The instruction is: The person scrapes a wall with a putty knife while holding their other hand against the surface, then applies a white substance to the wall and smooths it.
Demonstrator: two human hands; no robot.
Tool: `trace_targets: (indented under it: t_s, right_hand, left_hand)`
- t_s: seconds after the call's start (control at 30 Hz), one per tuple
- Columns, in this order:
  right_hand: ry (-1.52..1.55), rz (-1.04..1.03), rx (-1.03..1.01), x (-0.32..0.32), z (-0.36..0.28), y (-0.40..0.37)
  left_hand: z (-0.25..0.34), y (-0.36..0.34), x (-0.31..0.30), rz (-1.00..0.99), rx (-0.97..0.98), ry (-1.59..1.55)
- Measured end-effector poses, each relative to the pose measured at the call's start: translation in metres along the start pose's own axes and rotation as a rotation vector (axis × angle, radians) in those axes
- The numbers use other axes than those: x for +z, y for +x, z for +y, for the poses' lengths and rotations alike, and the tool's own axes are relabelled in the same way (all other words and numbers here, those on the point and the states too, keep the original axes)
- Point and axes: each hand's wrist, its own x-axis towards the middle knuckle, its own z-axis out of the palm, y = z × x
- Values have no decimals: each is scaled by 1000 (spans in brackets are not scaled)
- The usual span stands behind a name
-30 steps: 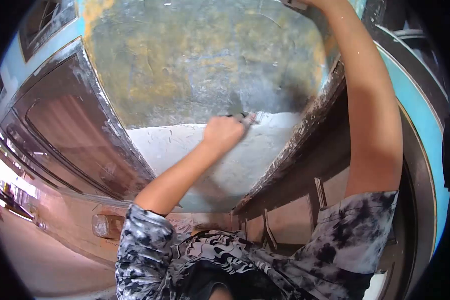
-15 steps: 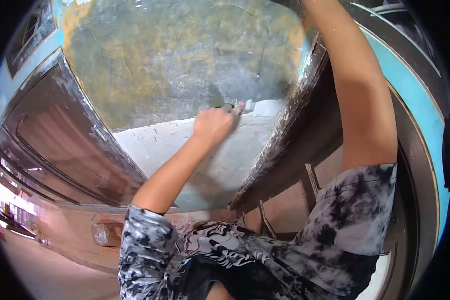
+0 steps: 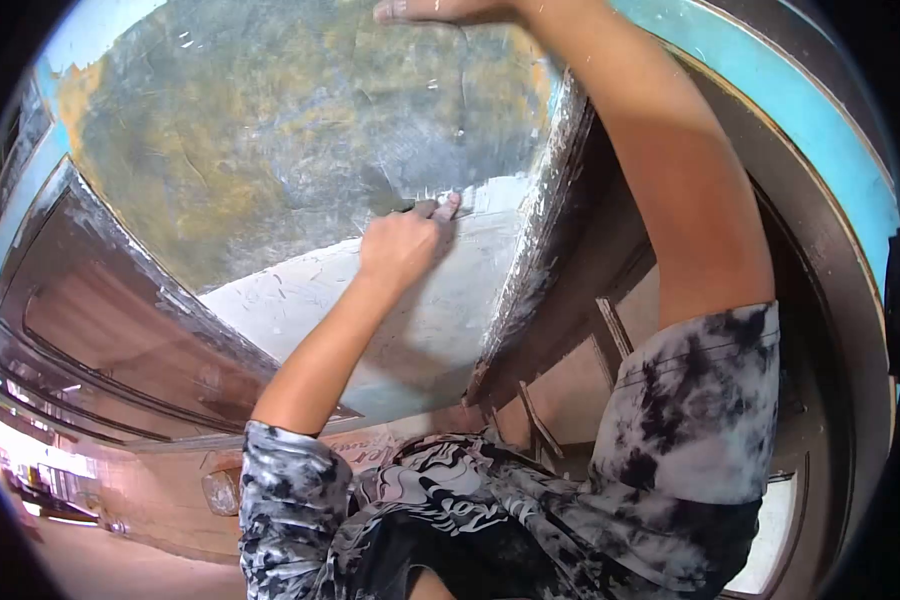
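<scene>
My left hand [image 3: 402, 240] is closed round a small tool at the wall panel; the tool [image 3: 425, 207] is mostly hidden by the fingers, and one fingertip is whitish. The panel is mottled grey-green and ochre [image 3: 220, 150] above, with a smooth white coat [image 3: 350, 290] below. The tool is at the edge where the white coat meets the mottled part. Up at the top edge of the view, my right hand [image 3: 450, 10] lies stretched out over the mottled surface, partly cut off, with whitish fingertips.
A worn, paint-flecked frame edge [image 3: 540, 200] runs down the panel's right side, another [image 3: 140, 255] down its left. Brown wooden panelling [image 3: 120, 330] stands at the left. Turquoise trim [image 3: 820, 100] curves at the upper right.
The view has shifted, so the panel sits further left. My right hand has come into view at the top. The white patch near my left hand's tool looks wider.
</scene>
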Motion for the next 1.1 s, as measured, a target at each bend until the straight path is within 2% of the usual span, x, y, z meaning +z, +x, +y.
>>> trace_targets:
  t_s: [0.07,0.13,0.17,0.23,0.3,0.47,0.53,0.6,0.8,1.1]
  right_hand:
    - [85,-37,-32,10,-17,-9]
    - [311,-21,-225,23,-35,-13]
    - [298,-15,-235,25,-38,-14]
    - [292,-16,-235,25,-40,-15]
    - [328,20,-220,29,-41,-16]
    - [324,18,-214,29,-41,-17]
    - [325,12,-207,31,-44,-16]
    - [305,26,-199,32,-45,-16]
    - [323,70,-205,31,-45,-16]
    - [318,78,-191,33,-47,-18]
  left_hand:
    - [-11,-9,3,12,14,71]
    - [-11,-9,6,12,19,100]
    - [-11,-7,13,23,24,88]
    - [-5,2,17,38,24,74]
    - [14,17,14,-68,-47,0]
    - [17,13,17,-26,8,2]
    - [7,7,12,-12,-58,0]
    - [5,10,5,-8,-44,28]
    - [38,38,6,-5,-41,-16]
    - [12,13,-12,16,-66,38]
